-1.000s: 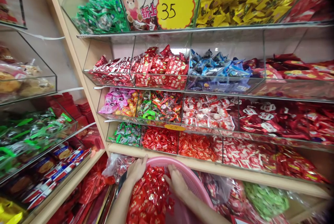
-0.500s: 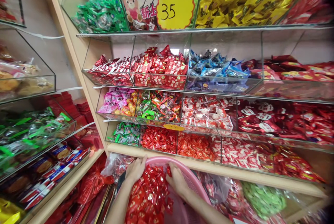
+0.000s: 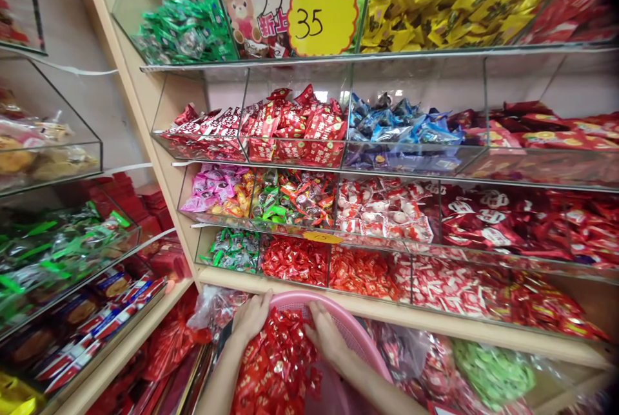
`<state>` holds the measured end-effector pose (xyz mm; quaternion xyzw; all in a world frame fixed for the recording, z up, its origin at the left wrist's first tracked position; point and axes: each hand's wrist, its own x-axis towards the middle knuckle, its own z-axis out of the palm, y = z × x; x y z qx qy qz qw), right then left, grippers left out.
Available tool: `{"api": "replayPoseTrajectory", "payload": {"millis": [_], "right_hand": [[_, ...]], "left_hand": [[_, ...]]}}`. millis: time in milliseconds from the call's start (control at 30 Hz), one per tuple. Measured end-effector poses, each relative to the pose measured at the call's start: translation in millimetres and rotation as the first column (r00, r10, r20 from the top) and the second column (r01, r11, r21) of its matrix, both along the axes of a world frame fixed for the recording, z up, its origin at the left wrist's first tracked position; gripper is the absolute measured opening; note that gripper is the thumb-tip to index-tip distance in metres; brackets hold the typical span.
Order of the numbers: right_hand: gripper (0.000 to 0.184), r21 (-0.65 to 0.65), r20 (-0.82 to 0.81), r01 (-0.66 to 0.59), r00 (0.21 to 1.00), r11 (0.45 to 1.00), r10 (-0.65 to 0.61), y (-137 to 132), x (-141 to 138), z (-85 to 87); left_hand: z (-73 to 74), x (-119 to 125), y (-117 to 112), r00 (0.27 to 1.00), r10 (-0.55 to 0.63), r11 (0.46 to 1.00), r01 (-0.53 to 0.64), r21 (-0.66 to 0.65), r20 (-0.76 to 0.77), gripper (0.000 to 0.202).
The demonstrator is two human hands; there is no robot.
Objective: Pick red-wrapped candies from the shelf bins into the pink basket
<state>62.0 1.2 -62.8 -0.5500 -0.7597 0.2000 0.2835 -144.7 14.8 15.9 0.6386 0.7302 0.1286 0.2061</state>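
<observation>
Below the shelves is a pink plastic basket [image 3: 355,331] with a perforated wall. A heap of red-wrapped candies [image 3: 273,363] fills its left part, shiny and loose at the top. My left hand [image 3: 252,316] is closed over the basket's far left rim, its fingertips close to the candies. Inside the basket, my right hand [image 3: 325,332] lies against the right side of the heap. Its fingers are stretched and somewhat apart, with nothing visibly held. The palm side of each hand is hidden.
Clear-fronted bins hold red candies [image 3: 294,261], green candies [image 3: 232,250] and yellow packets [image 3: 449,6]. A wooden shelf edge [image 3: 411,308] runs just behind the basket. Bagged goods [image 3: 493,370] lie lower right; a side shelf [image 3: 120,344] stands at left.
My right hand has loosened: a red candy that was at its fingertips no longer shows there, and the fingers are straighter. My left hand has stayed at the rim.
</observation>
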Motion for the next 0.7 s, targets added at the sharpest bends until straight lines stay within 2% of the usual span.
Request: {"api": "replayPoseTrajectory", "payload": {"millis": [100,200,267,367,433,500,567,600,633,667,700], "right_hand": [[0.047,0.028,-0.074,0.023,0.997,0.999,-0.021,0.7,-3.1,0.4],[0.041,0.042,-0.113,0.016,0.994,0.999,-0.011,-0.3,-1.7,9.6],[0.036,0.037,-0.07,-0.006,0.997,0.999,0.008,-1.5,3.1,20.6],[0.029,-0.005,0.076,-0.017,0.997,1.0,0.017,-6.1,16.4,35.7],[0.022,-0.092,0.146,-0.076,0.985,0.993,0.089,-12.3,27.5,38.9],[0.018,-0.267,0.157,-0.227,0.949,0.937,0.274,-21.1,37.1,34.9],[0.023,-0.455,0.095,-0.375,0.881,0.807,0.463,-30.6,42.3,26.0],[0.026,-0.517,0.048,-0.422,0.854,0.744,0.518,-34.8,42.7,21.2],[0.028,-0.548,0.006,-0.452,0.84,0.704,0.543,-38.1,41.8,17.0],[0.03,-0.552,-0.03,-0.467,0.839,0.691,0.543,-40.6,39.7,13.9],[0.031,-0.529,-0.049,-0.448,0.864,0.721,0.501,-42.1,36.9,12.2]], "left_hand": [[0.3,1.0,-0.4,1.0,-0.001,1.0,0.001,-0.002,-0.006,0.071],[0.6,2.0,-0.7,1.0,0.014,1.0,-0.014,-0.006,-0.016,0.072],[1.0,2.2,-0.9,1.0,0.014,1.0,-0.014,-0.007,-0.015,0.071],[1.9,1.9,-1.5,1.0,0.004,1.0,-0.004,-0.006,-0.007,0.068],[2.5,1.9,-1.9,1.0,0.005,1.0,-0.005,-0.008,-0.004,0.067],[3.4,2.4,-2.2,1.0,0.01,1.0,-0.01,-0.014,-0.003,0.067],[4.4,3.1,-2.6,1.0,0.015,1.0,-0.015,-0.019,-0.002,0.067],[5.0,3.5,-2.8,1.0,0.015,1.0,-0.015,-0.02,-0.001,0.067],[5.5,3.8,-3.1,1.0,0.014,1.0,-0.014,-0.02,0.0,0.068],[5.9,4.0,-3.3,1.0,0.014,1.0,-0.014,-0.02,0.001,0.068],[6.2,4.1,-3.5,1.0,0.013,1.0,-0.013,-0.019,0.001,0.068]]}}
